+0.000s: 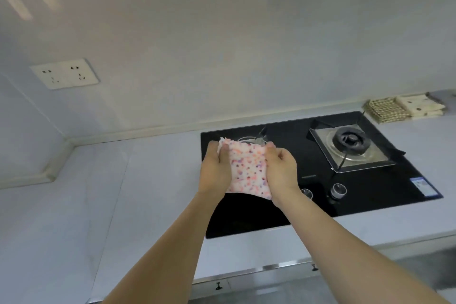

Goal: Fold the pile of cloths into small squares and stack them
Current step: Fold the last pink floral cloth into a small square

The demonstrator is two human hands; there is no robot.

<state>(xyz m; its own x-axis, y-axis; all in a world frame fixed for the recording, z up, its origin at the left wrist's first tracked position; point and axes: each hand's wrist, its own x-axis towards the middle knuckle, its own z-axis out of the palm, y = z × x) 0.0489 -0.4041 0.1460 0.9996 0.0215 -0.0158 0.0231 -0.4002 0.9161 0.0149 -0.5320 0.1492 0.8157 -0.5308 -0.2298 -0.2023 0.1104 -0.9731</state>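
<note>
I am seeing both hands gripping one speckled cloth [248, 170] held up over the black stove [370, 187]. The left hand [213, 168] is pinching its upper left edge with curled fingers [223, 149]; the right hand [281, 168] is curling round the right edge. The cloth is fluffy, white with pink and purple dots, roughly square. Both forearms are reaching forward. Folded cloths [404, 106] are lying on the pale surface [148, 180] far right.
</note>
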